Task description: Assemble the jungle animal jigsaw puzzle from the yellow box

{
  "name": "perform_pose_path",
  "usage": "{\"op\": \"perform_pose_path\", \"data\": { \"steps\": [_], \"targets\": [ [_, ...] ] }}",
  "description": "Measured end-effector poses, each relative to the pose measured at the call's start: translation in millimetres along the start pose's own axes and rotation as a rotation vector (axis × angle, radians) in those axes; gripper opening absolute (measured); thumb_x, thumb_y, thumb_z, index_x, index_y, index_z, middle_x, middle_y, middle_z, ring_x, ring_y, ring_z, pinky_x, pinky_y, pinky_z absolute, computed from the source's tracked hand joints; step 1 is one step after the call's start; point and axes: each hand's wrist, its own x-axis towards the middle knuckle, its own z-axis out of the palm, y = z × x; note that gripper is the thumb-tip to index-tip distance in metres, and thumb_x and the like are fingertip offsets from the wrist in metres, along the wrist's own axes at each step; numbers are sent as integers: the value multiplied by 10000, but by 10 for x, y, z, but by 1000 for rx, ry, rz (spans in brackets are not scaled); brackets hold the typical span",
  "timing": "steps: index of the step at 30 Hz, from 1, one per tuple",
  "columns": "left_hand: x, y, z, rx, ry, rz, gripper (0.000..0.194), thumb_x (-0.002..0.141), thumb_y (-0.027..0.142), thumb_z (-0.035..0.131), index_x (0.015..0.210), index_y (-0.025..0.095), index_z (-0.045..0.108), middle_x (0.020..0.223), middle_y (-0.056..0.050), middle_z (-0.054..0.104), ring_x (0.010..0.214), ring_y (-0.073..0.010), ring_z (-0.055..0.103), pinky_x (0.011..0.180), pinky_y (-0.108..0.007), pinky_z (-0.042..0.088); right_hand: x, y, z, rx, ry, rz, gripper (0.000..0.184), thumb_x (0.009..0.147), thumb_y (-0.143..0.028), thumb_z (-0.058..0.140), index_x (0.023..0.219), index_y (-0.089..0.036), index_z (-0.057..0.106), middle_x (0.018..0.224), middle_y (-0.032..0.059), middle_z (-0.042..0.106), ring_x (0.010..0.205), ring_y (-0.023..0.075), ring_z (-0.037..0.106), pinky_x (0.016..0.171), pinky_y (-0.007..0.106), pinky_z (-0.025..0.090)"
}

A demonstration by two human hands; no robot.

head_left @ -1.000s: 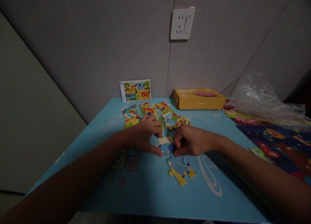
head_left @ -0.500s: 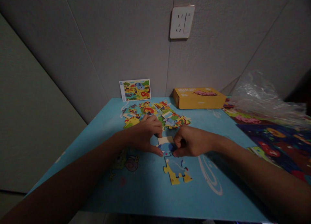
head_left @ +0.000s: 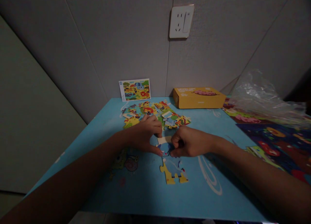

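Between my hands a jigsaw piece (head_left: 165, 148), blue with a cream upper part, lies on the table. My left hand (head_left: 147, 133) holds its left side, thumb low and curled fingers higher up. On its right side my right hand (head_left: 190, 141) grips with bent fingers and thumb, which hide that edge. Directly below sits another jigsaw piece (head_left: 172, 170), a light-blue animal body on yellow. Its top edge meets the upper piece; I cannot tell whether they are fully locked. Beyond my hands lies a pile of loose jigsaw pieces (head_left: 170, 119), partly overlapping.
A picture card (head_left: 136, 89) leans on the wall behind the pile. To its right stands a yellow box (head_left: 200, 98). A clear plastic bag (head_left: 264, 97) and a dark blue picture sheet (head_left: 274, 139) lie at the right of the blue table (head_left: 136, 198).
My right hand has shifted slightly left, and the lower jigsaw piece has slid left with it. My left hand has stayed nearly in place on the upper piece.
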Motion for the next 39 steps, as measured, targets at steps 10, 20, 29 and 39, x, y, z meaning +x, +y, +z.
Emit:
{"op": "perform_pose_path", "data": {
  "steps": [10, 20, 29, 39],
  "targets": [
    [1, 7, -3, 5, 1, 18, 499, 683, 622, 731, 837, 174, 573, 868, -43, 581, 921, -232, 464, 817, -359, 289, 15, 5, -4, -34, 18, -21, 247, 736, -275, 703, 587, -155, 547, 480, -76, 431, 441, 55, 361, 486, 216, 244],
    [-2, -19, 26, 6, 16, 26, 491, 692, 624, 721, 818, 178, 561, 890, -47, 581, 925, -231, 457, 831, -364, 294, 35, 64, 13, -34, 45, -62, 262, 732, -263, 702, 573, -161, 520, 473, -81, 405, 442, 57, 347, 485, 220, 232],
    [-3, 9, -4, 26, 1, 21, 521, 666, 650, 723, 812, 184, 543, 870, -41, 577, 916, -231, 451, 822, -359, 289, 53, 85, 26, -22, 59, -66, 260, 741, -276, 693, 577, -163, 526, 478, -82, 412, 439, 58, 358, 490, 218, 249],
    [6, 20, 16, 50, 16, 8, 516, 672, 647, 720, 789, 181, 531, 883, -44, 576, 911, -232, 452, 824, -368, 291, 47, 78, 32, -37, 72, -80, 249, 734, -258, 684, 566, -161, 528, 477, -78, 419, 441, 57, 363, 491, 217, 248]
  ]
}}
